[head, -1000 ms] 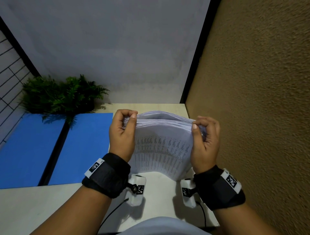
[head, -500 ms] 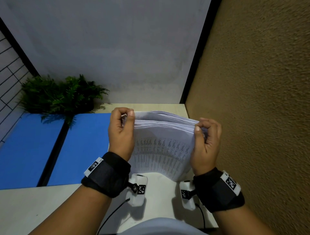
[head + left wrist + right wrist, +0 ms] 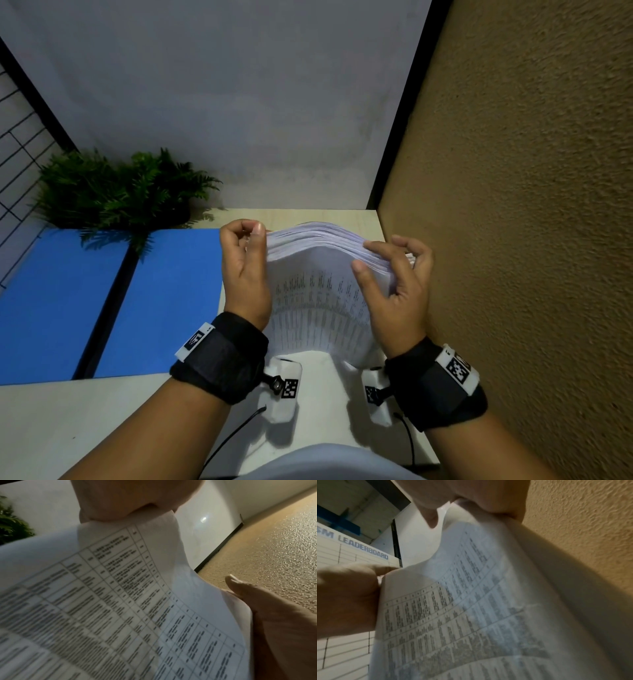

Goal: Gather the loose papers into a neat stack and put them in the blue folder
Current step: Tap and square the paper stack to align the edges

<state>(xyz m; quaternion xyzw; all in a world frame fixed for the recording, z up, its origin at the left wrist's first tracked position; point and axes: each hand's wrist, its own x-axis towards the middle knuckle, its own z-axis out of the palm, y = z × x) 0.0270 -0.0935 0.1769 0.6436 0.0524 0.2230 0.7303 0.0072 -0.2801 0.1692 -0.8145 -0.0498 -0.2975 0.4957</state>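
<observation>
A thick stack of printed papers point(image 3: 318, 301) stands on its lower edge on the table, bowed at the top, between both hands. My left hand point(image 3: 253, 233) grips its upper left corner with curled fingers; the left wrist view shows those fingers point(image 3: 120, 504) pinching the sheet point(image 3: 111, 601). My right hand point(image 3: 366, 257) holds the upper right corner, thumb on the front page and index finger lying along the top edge. The right wrist view shows the table-printed page point(image 3: 471, 601) close up. The blue folder point(image 3: 164, 301) lies open flat to the left of the stack.
A green fern point(image 3: 120, 192) sits at the back left, overhanging the folder. A brown textured wall point(image 3: 513, 205) rises right beside my right hand. The pale table point(image 3: 85, 428) extends toward me. A lined board point(image 3: 351, 550) reading "LEADERBOARD" stands at the left.
The right hand's tight pinch has loosened, its thumb sliding down the front page and its index finger stretching along the top edge. The left hand rose slightly. The stack stays upright.
</observation>
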